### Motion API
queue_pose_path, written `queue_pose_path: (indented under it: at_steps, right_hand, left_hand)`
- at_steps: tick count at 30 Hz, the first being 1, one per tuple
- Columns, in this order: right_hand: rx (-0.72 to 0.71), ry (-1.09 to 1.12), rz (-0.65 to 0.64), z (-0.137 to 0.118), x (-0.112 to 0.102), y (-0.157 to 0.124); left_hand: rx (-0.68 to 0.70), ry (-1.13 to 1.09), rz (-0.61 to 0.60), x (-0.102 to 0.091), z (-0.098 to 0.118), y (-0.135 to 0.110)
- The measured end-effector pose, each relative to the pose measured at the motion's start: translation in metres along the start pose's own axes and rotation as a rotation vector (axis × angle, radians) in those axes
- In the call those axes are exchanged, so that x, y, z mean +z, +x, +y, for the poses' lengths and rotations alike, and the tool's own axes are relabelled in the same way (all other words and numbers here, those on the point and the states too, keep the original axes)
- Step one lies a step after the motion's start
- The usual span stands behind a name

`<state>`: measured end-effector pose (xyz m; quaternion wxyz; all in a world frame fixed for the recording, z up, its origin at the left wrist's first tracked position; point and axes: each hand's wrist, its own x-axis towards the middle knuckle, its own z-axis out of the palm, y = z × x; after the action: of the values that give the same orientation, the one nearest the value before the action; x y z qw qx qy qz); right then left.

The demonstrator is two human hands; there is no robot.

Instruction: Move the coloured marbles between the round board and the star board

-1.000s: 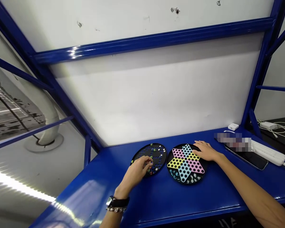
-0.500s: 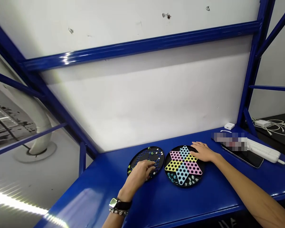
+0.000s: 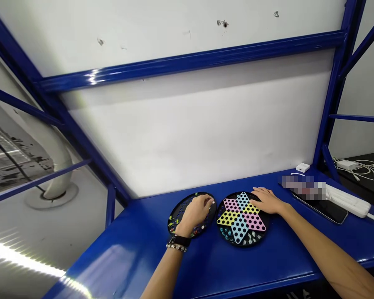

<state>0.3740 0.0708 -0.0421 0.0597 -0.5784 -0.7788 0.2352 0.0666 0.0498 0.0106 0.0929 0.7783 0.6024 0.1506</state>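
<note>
My left hand is over the round black tray on the left, palm down. Its thumb and fingertips come together by a small white marble near the tray's right rim; whether they grip anything is hidden. Green-yellow marbles lie along the tray's left side, and another white marble sits below the hand. My right hand lies flat, fingers extended, on the upper right edge of the Chinese checkers board. Beneath that star-patterned board, teal marbles and whitish marbles show in its round black base.
A blue metal table carries everything, with a white panel and blue frame bars behind. On the right lie a phone, a white power strip and a small white case. Cables lie further right.
My left hand has moved up and to the right over the left tray, from its lower middle to its right rim. The right hand stays on the board's edge.
</note>
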Motion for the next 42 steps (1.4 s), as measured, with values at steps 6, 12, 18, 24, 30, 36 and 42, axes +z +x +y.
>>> queue_pose_path:
  at_steps: [6, 12, 18, 24, 30, 36, 42]
  right_hand:
    - [-0.004, -0.002, 0.016, 0.002, 0.003, 0.001]
    - [-0.006, -0.006, 0.006, 0.001, 0.002, 0.000]
    - [-0.004, -0.016, 0.029, 0.003, 0.003, 0.000]
    - [-0.011, -0.032, 0.027, 0.004, 0.004, 0.002]
    - [-0.008, -0.032, 0.027, 0.005, 0.006, 0.002]
    - [-0.004, -0.025, 0.027, 0.001, 0.002, -0.001]
    - [0.006, -0.023, 0.009, 0.001, 0.000, -0.002]
  left_hand:
    - [0.032, 0.075, -0.187, 0.001, -0.033, -0.005]
    - [0.014, 0.061, -0.037, 0.001, -0.023, -0.007]
    - [0.154, -0.061, -0.042, 0.015, 0.010, -0.008]
    - [0.138, -0.100, 0.029, 0.018, -0.005, -0.010]
    - [-0.069, 0.120, 0.029, 0.002, -0.070, 0.005]
    - [-0.065, 0.117, -0.017, 0.005, -0.083, 0.017]
    - [-0.047, -0.031, 0.049, -0.003, -0.045, 0.004]
